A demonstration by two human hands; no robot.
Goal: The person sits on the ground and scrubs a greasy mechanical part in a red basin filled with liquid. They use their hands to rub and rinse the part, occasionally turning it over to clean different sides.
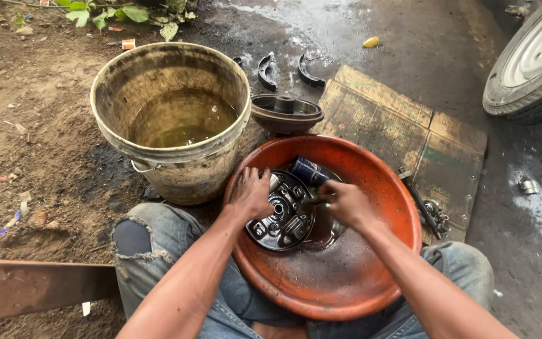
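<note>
A wide orange basin point(346, 282) rests between my knees with dark liquid pooled in it. A round black metal brake plate point(283, 216) stands tilted in the liquid. My left hand point(250, 193) grips its upper left edge. My right hand point(345, 202) is closed on a small tool whose tip touches the plate's right side; the tool is mostly hidden by my fingers. A dark blue cylindrical can point(308, 170) lies in the basin just behind the plate.
A dirty white bucket point(158, 157) of murky water stands to the left. A brake drum point(285, 113) and two brake shoes point(286, 69) lie behind the basin. Flattened cardboard point(403, 129) covers wet ground on the right, near a vehicle wheel point(534, 63).
</note>
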